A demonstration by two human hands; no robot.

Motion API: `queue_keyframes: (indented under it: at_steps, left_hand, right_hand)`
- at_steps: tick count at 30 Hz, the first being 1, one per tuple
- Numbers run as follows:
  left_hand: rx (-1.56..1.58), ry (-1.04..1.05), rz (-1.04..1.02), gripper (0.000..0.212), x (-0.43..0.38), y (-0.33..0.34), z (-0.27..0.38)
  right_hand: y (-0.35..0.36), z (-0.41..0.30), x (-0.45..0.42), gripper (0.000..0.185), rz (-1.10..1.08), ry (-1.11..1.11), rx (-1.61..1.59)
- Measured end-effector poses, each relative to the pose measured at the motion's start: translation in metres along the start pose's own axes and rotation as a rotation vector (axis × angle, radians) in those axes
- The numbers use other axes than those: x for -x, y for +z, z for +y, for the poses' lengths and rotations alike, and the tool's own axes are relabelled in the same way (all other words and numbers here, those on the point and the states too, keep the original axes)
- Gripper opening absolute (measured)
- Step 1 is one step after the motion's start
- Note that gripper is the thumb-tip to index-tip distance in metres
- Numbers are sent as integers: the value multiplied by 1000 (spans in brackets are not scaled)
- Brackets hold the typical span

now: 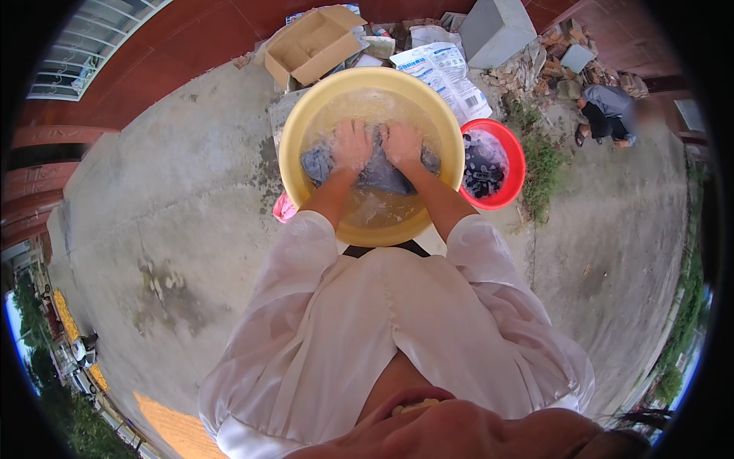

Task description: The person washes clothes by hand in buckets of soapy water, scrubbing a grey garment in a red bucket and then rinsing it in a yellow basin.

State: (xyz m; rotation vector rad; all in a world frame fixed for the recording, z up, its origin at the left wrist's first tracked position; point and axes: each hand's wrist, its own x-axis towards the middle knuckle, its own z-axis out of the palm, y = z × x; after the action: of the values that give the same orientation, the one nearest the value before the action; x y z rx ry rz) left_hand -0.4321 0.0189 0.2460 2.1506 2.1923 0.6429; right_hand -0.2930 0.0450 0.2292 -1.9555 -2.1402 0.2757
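Observation:
A large yellow plastic basin (374, 236) of cloudy water is in front of me. Blue-grey cloth (385, 175) lies wet in it, partly under water. Both hands are in the basin on this cloth: my left hand (351, 146) at its left part, my right hand (402, 144) a little to the right, the two apart. Water and glare blur the fingertips, so whether either hand grips the cloth cannot be told. Against the basin's right side stands a smaller red basin (517, 166) with dark cloth (483, 169) in sudsy water.
Behind the yellow basin are an open cardboard box (312, 49), a printed plastic bag (444, 72) and a grey block (496, 31). Broken bricks (567, 46) and weeds (539, 166) lie to the right. A person (610, 109) is bent low there. A pink item (284, 207) touches the basin's left side.

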Motion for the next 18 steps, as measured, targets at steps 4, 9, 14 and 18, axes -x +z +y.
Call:
queue_keyframes:
  at_steps: [4, 9, 14, 18]
  left_hand:
    - [365, -85, -193, 32, -25, -4, -27]
    - [878, -252, -400, 46, -35, -17, -76]
    - [854, -53, -457, 31, -9, -92, -47]
    - [775, -105, -454, 25, 15, -93, -55]
  right_hand:
    - [-34, 25, -2, 32, -97, 24, -410]
    - [-113, 23, 44, 23, -112, -197, -775]
    - [-125, 39, 84, 20, -151, -328, -710]
    - [-114, 37, 88, 27, -204, -291, -592]
